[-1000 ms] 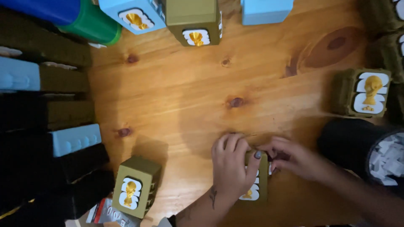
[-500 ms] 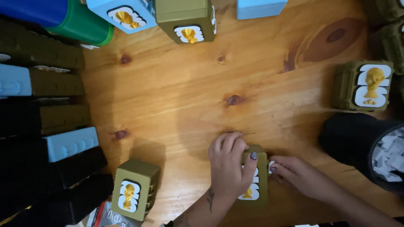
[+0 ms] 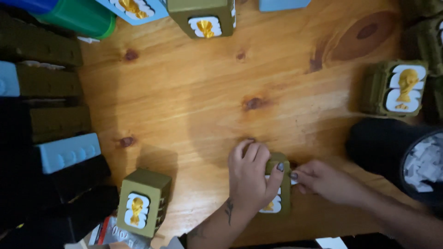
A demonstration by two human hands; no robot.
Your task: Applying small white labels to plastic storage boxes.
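Both hands [image 3: 251,177] [image 3: 323,180] close together, curled.

Table [image 3: 194,87]: honey-orange wood, dark brown knots.
Box under hands [image 3: 280,193]: olive green, white panel, gold figure.
Box lower left [image 3: 143,202], box right edge [image 3: 396,87], box top centre [image 3: 203,16]: same olive, white, gold.
Block left [image 3: 69,152]: pale blue.
Cylinder upper left [image 3: 76,16]: green.
Fingernails: dark polish.

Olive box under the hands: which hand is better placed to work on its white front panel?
Probably the right hand: its fingertips pinch at the panel's edge on the olive box, while the left hand lies over the box, pinning it to the wooden table.
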